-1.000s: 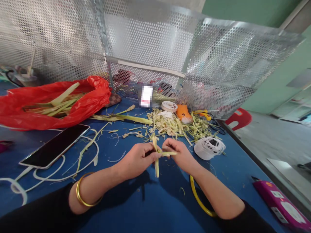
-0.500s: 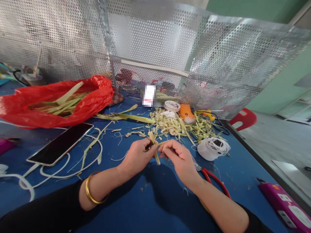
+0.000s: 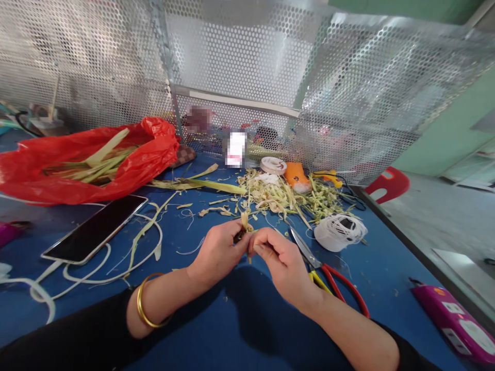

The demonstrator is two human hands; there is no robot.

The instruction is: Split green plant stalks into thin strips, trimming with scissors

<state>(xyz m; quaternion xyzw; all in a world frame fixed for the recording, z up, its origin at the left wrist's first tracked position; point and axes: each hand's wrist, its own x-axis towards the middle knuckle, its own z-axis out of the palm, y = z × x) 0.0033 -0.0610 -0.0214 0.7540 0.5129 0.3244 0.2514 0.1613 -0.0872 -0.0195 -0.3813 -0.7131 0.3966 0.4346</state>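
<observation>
A small piece of pale dried leaf (image 3: 245, 220) sticks up between my hands, above the blue table (image 3: 216, 330). My left hand (image 3: 219, 252) is closed on it, fingers curled around its middle. Right beside it, my right hand (image 3: 279, 263) is pinched, its fingertips touching my left fingers at the leaf; what they grip is hidden. Scissors with red handles (image 3: 340, 283) lie to the right, partly under my right forearm. Beyond my hands is a heap of leaf shreds (image 3: 276, 198).
A red plastic bag (image 3: 150, 149) with long leaves and a phone (image 3: 96, 229) with a white cable lie at left. White string (image 3: 336, 234), a tape roll (image 3: 274, 165) and an orange packet (image 3: 296, 175) are at right, plus a purple power strip (image 3: 452, 319).
My right hand has moved slightly left against my left hand, and its fingers have closed in on the leaf. More of the scissors now shows.
</observation>
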